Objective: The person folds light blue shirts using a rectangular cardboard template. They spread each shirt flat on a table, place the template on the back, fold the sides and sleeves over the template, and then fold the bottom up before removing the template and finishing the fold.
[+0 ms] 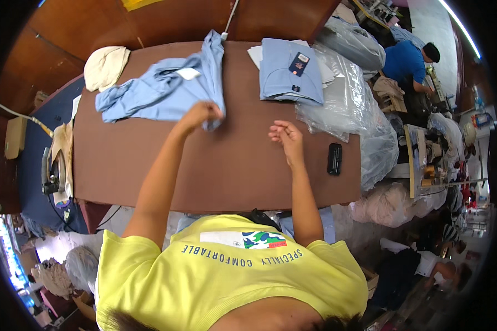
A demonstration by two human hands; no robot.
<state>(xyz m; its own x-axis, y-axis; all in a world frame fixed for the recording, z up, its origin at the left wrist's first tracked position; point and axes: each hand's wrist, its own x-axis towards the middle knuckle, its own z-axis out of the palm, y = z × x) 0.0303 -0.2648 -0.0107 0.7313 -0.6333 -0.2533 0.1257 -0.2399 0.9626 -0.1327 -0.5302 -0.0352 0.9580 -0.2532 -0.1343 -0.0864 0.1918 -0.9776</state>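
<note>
Lying on bench [232, 171] for support, light-blue shirt [160, 99] underlies left hand [202, 114], fingers' grip unclear; right hand [288, 139] empty, fingers slightly apart.

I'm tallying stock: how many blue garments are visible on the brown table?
2: a crumpled garment by the left hand, and a folded garment farther right. More may lie hidden beneath the latter.

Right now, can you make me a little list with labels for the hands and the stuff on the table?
Left hand: at the near right corner of the loose blue garment; grip unclear
Right hand: loosely curled, nothing seen in it
Surface: brown table
Far right: folded blue garment with dark tag
Near right: black case
Far left: cream cloth
</note>
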